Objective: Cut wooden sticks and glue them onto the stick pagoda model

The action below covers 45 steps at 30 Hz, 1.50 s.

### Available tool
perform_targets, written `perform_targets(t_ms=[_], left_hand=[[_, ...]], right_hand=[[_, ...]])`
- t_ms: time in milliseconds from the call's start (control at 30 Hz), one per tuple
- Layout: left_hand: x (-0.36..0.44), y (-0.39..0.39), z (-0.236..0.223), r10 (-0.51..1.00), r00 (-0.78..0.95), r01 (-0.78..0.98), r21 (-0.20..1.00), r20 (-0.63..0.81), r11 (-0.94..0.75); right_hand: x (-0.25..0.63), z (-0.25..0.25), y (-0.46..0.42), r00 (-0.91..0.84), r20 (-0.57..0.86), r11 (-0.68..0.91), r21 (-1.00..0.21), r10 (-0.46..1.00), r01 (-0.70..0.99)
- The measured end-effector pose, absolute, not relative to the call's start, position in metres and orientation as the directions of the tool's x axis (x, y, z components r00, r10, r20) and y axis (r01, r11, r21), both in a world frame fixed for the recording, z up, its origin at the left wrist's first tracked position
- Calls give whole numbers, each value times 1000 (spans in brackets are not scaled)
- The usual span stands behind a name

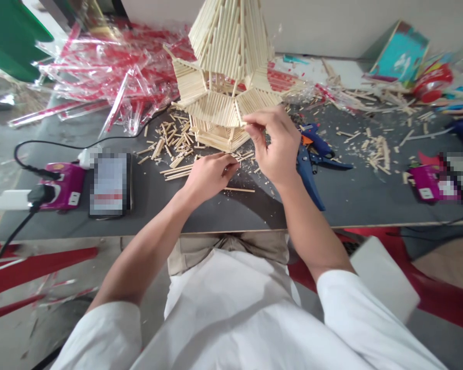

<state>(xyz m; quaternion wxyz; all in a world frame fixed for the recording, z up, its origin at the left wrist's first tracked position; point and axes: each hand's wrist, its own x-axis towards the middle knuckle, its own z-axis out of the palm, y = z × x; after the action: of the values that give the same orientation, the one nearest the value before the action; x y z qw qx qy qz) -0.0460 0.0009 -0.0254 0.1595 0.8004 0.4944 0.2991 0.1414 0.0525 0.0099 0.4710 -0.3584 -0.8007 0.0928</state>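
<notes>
A tiered tower model (226, 67) built of thin wooden sticks stands on the grey tabletop (224, 205). My right hand (275, 146) is raised in front of its lower roof panel, fingers pinched together at the panel's edge; what they pinch is too small to make out. My left hand (208, 174) rests on the table just below the model's base, fingers curled onto loose sticks (177, 172) lying there. Cut stick pieces (170, 139) are scattered to the left of the base.
A blue glue gun (312, 154) lies right of my right hand. A phone (110, 182) and a purple power strip (59, 187) with cable sit at left. Red-and-clear plastic wrappers (108, 77) pile up behind. Another purple strip (428, 182) and stick offcuts (376, 149) lie at right.
</notes>
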Motion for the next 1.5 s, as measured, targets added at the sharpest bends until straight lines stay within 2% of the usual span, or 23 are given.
perform_targets(t_ms=[300,967,1300,1500], left_hand=[[-46,1,-24,892,333,699,555,307,-451],[-47,-1,-22,904,334,715,554,265,-427],[-47,-1,-22,895,342,698,561,286,-445],[-48,-1,-22,894,346,702,553,285,-448]], right_hand=[[140,9,51,-286,655,689,-512,699,513],[150,0,58,-320,659,723,-532,681,441],[151,4,62,-342,686,754,-485,642,443],[148,10,61,-310,675,737,-551,670,392]])
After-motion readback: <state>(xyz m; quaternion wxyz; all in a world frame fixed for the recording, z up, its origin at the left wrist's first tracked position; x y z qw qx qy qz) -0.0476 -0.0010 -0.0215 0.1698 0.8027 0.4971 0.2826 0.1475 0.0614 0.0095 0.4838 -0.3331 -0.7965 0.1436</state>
